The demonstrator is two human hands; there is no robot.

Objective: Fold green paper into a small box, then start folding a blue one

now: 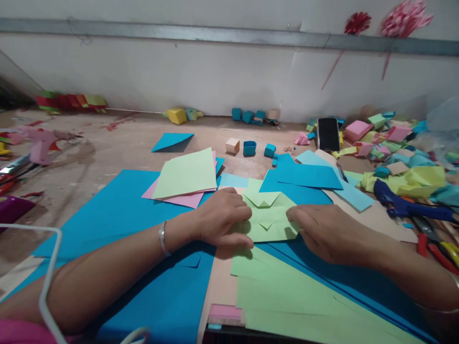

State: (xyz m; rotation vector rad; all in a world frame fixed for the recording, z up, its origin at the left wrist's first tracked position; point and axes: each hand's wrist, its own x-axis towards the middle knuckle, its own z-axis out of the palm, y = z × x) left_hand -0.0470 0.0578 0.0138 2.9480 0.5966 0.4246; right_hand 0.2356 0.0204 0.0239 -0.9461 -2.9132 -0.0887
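A light green folded paper (269, 220) lies between my two hands, with small triangular flaps at its upper edge and middle. My left hand (225, 217) rests at its left edge, fingers curled and the thumb stretched out below. At the right edge my right hand (322, 229) pinches the paper, its fingers bent together. Below are long green sheets (287, 291) over blue sheets (158, 291). A stack of squares topped by a green sheet (188, 174) sits behind my left wrist.
A phone (328, 134) stands near paper scraps (398, 153) at the right. Blue pliers or glue gun (412, 208) and cutters (428, 234) lie below them. A pink glue gun (39, 143) is at the left. Small paper cubes (250, 148) stand behind; a white cable (46, 286) crosses the lower left.
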